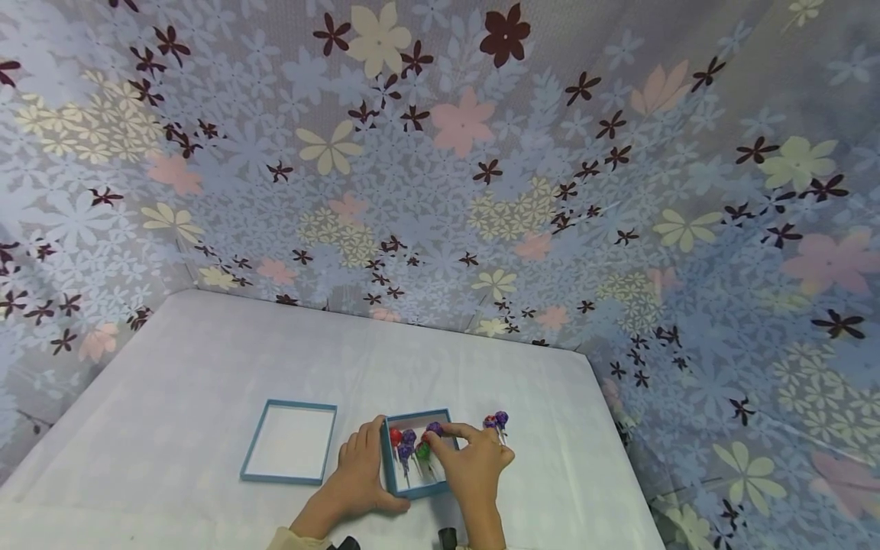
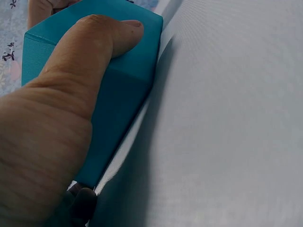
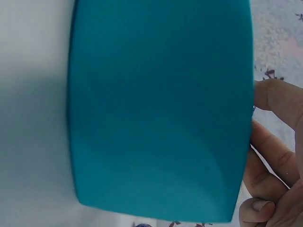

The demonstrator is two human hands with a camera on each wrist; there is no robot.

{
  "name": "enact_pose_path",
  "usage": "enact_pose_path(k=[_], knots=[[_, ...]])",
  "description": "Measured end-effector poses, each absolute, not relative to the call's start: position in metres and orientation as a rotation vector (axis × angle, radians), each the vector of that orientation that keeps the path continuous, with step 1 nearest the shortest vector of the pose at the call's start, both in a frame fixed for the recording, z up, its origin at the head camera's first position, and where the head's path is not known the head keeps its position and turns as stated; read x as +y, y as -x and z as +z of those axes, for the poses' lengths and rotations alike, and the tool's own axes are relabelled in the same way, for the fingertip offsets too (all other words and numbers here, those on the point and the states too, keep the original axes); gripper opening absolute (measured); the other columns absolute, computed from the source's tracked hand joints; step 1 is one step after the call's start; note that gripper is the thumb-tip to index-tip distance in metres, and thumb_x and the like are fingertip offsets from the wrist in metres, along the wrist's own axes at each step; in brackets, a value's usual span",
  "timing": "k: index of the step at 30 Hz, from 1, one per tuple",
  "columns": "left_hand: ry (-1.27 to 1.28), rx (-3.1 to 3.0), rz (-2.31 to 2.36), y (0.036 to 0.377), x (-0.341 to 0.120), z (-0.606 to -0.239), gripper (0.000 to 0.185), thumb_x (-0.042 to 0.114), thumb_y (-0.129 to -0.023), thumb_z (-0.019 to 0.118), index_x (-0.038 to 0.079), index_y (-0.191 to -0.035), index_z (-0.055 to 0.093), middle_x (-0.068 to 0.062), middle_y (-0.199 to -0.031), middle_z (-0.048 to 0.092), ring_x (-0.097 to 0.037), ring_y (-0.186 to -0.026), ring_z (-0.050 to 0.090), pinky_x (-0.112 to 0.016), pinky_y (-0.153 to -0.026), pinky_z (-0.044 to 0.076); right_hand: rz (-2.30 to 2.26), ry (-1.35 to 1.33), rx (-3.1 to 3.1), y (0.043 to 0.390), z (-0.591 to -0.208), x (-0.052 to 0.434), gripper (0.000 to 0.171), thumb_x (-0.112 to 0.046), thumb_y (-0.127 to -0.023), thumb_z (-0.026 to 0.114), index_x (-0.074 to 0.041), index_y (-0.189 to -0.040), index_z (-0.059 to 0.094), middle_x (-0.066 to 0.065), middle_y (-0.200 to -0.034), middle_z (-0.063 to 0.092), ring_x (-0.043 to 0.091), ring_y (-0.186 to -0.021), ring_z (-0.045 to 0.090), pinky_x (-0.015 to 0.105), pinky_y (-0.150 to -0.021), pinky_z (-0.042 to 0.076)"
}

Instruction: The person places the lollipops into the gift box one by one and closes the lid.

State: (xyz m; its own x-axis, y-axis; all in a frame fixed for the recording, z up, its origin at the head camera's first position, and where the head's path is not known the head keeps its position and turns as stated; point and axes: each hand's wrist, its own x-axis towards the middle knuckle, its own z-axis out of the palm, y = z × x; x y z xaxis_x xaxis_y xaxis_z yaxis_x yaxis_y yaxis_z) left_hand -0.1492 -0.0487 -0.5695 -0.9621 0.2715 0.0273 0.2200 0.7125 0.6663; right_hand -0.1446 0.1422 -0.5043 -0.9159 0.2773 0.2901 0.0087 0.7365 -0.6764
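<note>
My left hand (image 1: pixel 360 473) grips the teal cardboard box (image 1: pixel 395 481) by its near corner, steadying it on the white cloth surface (image 1: pixel 206 359). My right hand (image 1: pixel 470 458) pinches a lollipop (image 1: pixel 435 429) inside it, mid-loading, I judge. Two round foil-wrapped lollipops (image 1: pixel 496 421) lie just beside, probably next. The flat lid (image 1: pixel 289 443) sits apart, left.

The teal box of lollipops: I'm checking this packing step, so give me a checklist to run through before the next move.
1. Teal box steadied by the left hand: ok.
2. Right hand over the box: ok.
3. Lollipop pinched in its fingers: cannot tell.
4. Lollipops in box lying inside the walls: ok.
5. Two loose lollipops on the table, right of the box: not ok.
6. Lid open side up, left of the box: ok.
</note>
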Motion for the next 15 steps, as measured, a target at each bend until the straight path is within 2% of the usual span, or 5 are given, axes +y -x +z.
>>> enact_pose_path(k=[6,10,15], knots=[[-0.421,2.834,1.095,0.149,-0.049,-0.568,0.147,0.069,-0.046,0.09,0.001,-0.155,0.018,-0.023,-0.148,0.037,-0.036,-0.125,0.041,-0.059,-0.1,0.036,0.95,0.181,-2.567,0.142,-0.504,0.136,0.02,-0.041,-0.073,0.089,-0.028,-0.086,0.082,-0.009,-0.076,0.074,0.023,-0.084,0.053,0.05,-0.081,0.02],[-0.419,2.833,1.091,0.149,-0.05,-0.567,0.148,0.069,-0.046,0.09,0.001,-0.155,0.019,-0.023,-0.148,0.037,-0.036,-0.125,0.041,-0.059,-0.101,0.036,0.897,0.184,-2.577,0.141,-0.507,0.133,0.02,-0.043,-0.072,0.089,-0.03,-0.084,0.081,-0.013,-0.076,0.073,0.018,-0.082,0.052,0.049,-0.081,0.021],[-0.429,2.838,1.106,0.148,-0.051,-0.566,0.147,0.068,-0.045,0.091,0.0,-0.155,0.019,-0.023,-0.147,0.037,-0.036,-0.125,0.04,-0.059,-0.101,0.036,0.882,0.186,-2.587,0.142,-0.51,0.13,0.02,-0.043,-0.071,0.09,-0.029,-0.082,0.081,-0.013,-0.074,0.073,0.012,-0.078,0.048,0.048,-0.08,0.021]])
